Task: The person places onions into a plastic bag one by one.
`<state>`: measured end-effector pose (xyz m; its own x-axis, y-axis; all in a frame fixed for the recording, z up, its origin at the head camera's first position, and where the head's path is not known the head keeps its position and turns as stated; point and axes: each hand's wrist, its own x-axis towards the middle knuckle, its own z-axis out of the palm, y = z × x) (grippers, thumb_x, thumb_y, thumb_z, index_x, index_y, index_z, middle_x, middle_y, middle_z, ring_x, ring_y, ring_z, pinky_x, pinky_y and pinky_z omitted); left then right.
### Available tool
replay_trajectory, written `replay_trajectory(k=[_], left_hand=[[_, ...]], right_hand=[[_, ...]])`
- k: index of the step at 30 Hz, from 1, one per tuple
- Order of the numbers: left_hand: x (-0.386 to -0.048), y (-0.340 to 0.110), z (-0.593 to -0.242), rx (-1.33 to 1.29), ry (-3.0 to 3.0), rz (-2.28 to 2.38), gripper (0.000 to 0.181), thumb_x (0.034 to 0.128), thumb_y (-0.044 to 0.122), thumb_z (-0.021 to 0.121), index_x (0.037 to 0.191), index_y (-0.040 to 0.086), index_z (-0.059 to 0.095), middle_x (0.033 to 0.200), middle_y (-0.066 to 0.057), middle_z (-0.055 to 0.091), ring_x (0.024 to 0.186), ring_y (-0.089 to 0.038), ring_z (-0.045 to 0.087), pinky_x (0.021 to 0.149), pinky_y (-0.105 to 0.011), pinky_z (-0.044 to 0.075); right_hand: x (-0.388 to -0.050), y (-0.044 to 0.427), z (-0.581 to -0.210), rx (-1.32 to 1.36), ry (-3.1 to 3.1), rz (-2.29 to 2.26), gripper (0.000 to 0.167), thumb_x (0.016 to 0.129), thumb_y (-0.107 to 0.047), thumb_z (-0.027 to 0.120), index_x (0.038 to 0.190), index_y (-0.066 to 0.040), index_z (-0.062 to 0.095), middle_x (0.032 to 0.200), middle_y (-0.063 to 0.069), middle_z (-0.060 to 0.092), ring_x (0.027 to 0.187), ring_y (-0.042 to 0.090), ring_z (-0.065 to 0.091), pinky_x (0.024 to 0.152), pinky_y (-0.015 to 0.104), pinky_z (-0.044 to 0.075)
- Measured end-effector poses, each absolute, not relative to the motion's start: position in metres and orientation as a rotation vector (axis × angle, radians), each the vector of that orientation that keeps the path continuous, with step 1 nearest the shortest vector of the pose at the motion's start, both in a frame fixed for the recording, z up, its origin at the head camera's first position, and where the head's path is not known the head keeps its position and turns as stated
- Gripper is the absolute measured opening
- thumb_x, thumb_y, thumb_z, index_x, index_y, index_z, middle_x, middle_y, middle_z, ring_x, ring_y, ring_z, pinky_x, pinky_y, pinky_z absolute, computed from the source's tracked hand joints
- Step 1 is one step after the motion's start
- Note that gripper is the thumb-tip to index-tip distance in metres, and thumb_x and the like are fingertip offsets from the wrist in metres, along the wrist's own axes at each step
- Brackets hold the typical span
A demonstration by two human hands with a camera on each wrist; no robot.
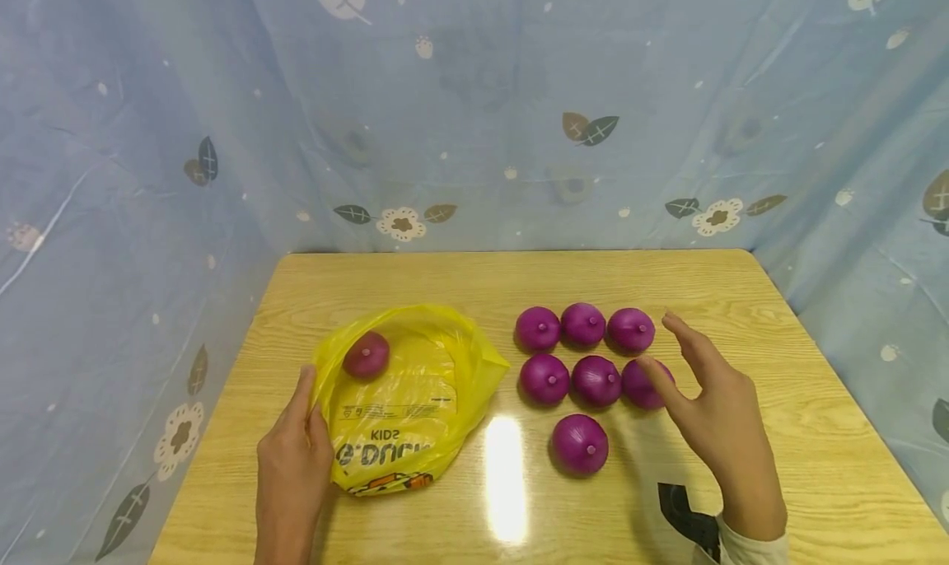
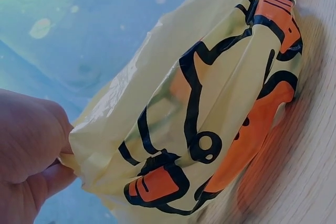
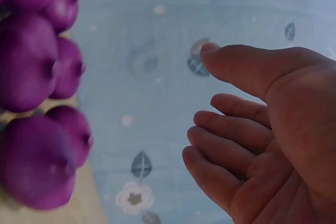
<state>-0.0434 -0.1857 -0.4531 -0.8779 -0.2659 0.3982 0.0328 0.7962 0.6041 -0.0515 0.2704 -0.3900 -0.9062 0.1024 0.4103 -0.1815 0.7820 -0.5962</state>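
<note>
A yellow plastic bag [image 1: 474, 375] with dark printing lies spread with its mouth gaping at the left of the table. My left hand [image 1: 292, 458] pinches its left rim between thumb and fingers; the left wrist view shows the orange and black print on the bag wall [image 2: 173, 114]. Inside the bag lies one purple onion [image 1: 366, 355]. My right hand [image 1: 722, 417], empty with thumb and fingers spread apart, hovers beside the rightmost onion [image 1: 643, 385], hiding part of it. In the right wrist view a large onion [image 3: 37, 161] sits left of the fingers.
Two rows of purple onions [image 1: 544, 379] stand right of the bag, with a single onion [image 1: 580, 445] in front of them. The wooden table [image 1: 786, 400] is enclosed by a blue patterned curtain [image 1: 474, 137] at the back and sides.
</note>
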Motion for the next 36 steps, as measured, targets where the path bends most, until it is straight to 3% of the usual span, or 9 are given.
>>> replay_trajectory(k=[2, 5, 9, 12, 19, 25, 36], left_hand=[[-0.044, -0.186, -0.453, 0.168, -2.510, -0.857, 0.063, 0.1035, -0.004, 0.060, 0.161, 0.018, 0.046, 0.154, -0.014, 0.055, 0.131, -0.043, 0.059, 0.098, -0.059, 0.054], [-0.044, -0.187, -0.454, 0.165, -2.512, -0.855, 0.063, 0.1035, -0.004, 0.060, 0.161, 0.017, 0.046, 0.154, -0.014, 0.055, 0.131, -0.043, 0.060, 0.097, -0.059, 0.054], [-0.043, -0.187, -0.454, 0.172, -2.517, -0.855, 0.064, 0.1034, -0.004, 0.060, 0.162, 0.018, 0.046, 0.155, -0.014, 0.054, 0.132, -0.043, 0.059, 0.098, -0.059, 0.054], [-0.043, -0.188, -0.454, 0.167, -2.514, -0.854, 0.064, 0.1034, -0.004, 0.060, 0.162, 0.018, 0.046, 0.155, -0.014, 0.054, 0.131, -0.043, 0.059, 0.097, -0.059, 0.054], [-0.044, -0.187, -0.455, 0.143, -2.502, -0.856, 0.064, 0.1029, -0.005, 0.060, 0.161, 0.016, 0.046, 0.154, -0.015, 0.054, 0.130, -0.043, 0.060, 0.095, -0.058, 0.055], [-0.044, -0.188, -0.455, 0.143, -2.500, -0.860, 0.063, 0.1033, -0.005, 0.059, 0.162, 0.016, 0.045, 0.154, -0.016, 0.054, 0.127, -0.042, 0.063, 0.090, -0.057, 0.057], [-0.043, -0.186, -0.451, 0.136, -2.512, -0.891, 0.063, 0.1044, -0.004, 0.058, 0.162, 0.016, 0.044, 0.156, -0.013, 0.053, 0.132, -0.040, 0.059, 0.097, -0.055, 0.055]], right_hand=[[-0.048, 0.276, -0.394, 0.025, -2.578, 0.904, 0.068, 0.094, -0.025, 0.084, 0.156, -0.021, 0.055, 0.155, 0.008, 0.058, 0.130, 0.047, 0.060, 0.113, 0.031, 0.046], [-0.043, 0.284, -0.396, -0.017, -2.624, 0.912, 0.070, 0.095, -0.028, 0.083, 0.158, -0.022, 0.052, 0.156, 0.012, 0.056, 0.131, 0.049, 0.058, 0.104, 0.061, 0.046], [-0.037, 0.296, -0.394, -0.017, -2.747, 0.903, 0.076, 0.098, -0.035, 0.078, 0.164, -0.021, 0.042, 0.155, 0.025, 0.052, 0.132, 0.057, 0.054, 0.098, 0.073, 0.044], [-0.033, 0.305, -0.392, -0.010, -2.843, 0.868, 0.081, 0.100, -0.040, 0.075, 0.167, -0.023, 0.034, 0.155, 0.031, 0.049, 0.131, 0.062, 0.049, 0.095, 0.076, 0.043], [-0.034, 0.320, -0.394, -0.014, -2.918, 0.878, 0.084, 0.100, -0.045, 0.074, 0.169, -0.027, 0.029, 0.159, 0.031, 0.044, 0.134, 0.064, 0.045, 0.095, 0.079, 0.040], [-0.040, 0.324, -0.413, -0.001, -2.996, 0.890, 0.089, 0.098, -0.047, 0.075, 0.169, -0.019, 0.029, 0.160, 0.034, 0.041, 0.134, 0.066, 0.043, 0.097, 0.079, 0.040], [-0.053, 0.322, -0.446, 0.039, -3.026, 0.977, 0.092, 0.096, -0.046, 0.078, 0.168, -0.015, 0.030, 0.163, 0.032, 0.037, 0.140, 0.063, 0.039, 0.104, 0.077, 0.038]])
